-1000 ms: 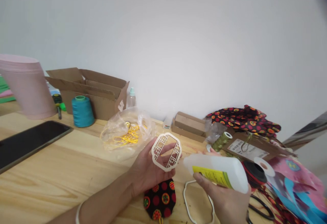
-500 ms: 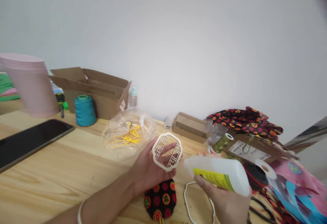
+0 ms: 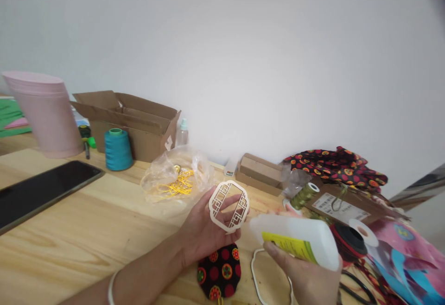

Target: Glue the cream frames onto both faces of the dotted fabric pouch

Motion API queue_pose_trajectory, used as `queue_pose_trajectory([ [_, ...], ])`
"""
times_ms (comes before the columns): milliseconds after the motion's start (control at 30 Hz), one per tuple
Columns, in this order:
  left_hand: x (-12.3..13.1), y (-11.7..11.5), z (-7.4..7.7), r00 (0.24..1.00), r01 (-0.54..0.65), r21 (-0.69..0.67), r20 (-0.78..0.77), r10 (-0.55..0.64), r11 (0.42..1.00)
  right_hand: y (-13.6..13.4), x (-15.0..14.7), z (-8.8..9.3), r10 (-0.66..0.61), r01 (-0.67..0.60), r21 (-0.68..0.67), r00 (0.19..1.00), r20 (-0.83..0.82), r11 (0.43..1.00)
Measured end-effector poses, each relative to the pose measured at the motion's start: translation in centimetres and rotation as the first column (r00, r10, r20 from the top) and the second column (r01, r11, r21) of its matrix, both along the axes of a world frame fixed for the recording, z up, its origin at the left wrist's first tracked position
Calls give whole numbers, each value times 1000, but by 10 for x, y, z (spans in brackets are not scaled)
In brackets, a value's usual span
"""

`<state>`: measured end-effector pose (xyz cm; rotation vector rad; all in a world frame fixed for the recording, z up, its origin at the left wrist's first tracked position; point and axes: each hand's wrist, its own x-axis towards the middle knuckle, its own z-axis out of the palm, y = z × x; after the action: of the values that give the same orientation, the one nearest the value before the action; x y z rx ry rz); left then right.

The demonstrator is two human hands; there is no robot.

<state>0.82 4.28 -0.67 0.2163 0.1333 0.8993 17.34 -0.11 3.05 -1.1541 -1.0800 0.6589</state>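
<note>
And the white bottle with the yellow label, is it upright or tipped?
Tipped: the right hand holds the bottle nearly sideways, its narrower end pointing toward the cut-out frame in the left hand.

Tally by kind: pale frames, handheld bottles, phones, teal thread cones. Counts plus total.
Pale frames: 2 (lattice frame in left hand, plain frame on table)
Handheld bottle: 1 (right hand)
Phone: 1
Teal thread cone: 1
Total: 5

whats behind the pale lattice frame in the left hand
Through the cutouts of the lattice frame, you can see parts of the left hand, mainly its fingers across the middle opening. Whatever sits directly behind the solid rim and bars is covered.
</note>
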Motion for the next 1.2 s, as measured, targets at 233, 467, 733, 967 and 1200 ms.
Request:
queue_pose_trajectory([
  [233, 0, 1, 0, 1000, -4, -6, -1, 4, 1000, 1, 2, 0, 10, -10, 4, 999, 49, 1000],
  [467, 0, 0, -1, 1000, -13, -14, -12, 13, 1000, 1, 3, 1, 41, -39, -50, 998, 42, 998],
  [733, 1, 1, -2, 1000, -9, -11, -18, 9, 1000, -3, -5, -1, 19, -19, -64, 1000, -1, 998],
  [967, 1, 1, -2, 999, -17, -19, -32, 17, 1000, -2, -5, -3, -10, 11, -45, 1000, 14, 999],
  [1200, 1, 0, -1, 999, -21, -20, -41, 20, 1000, -5, -11, 1, 2, -4, -103, 1000, -11, 995],
])
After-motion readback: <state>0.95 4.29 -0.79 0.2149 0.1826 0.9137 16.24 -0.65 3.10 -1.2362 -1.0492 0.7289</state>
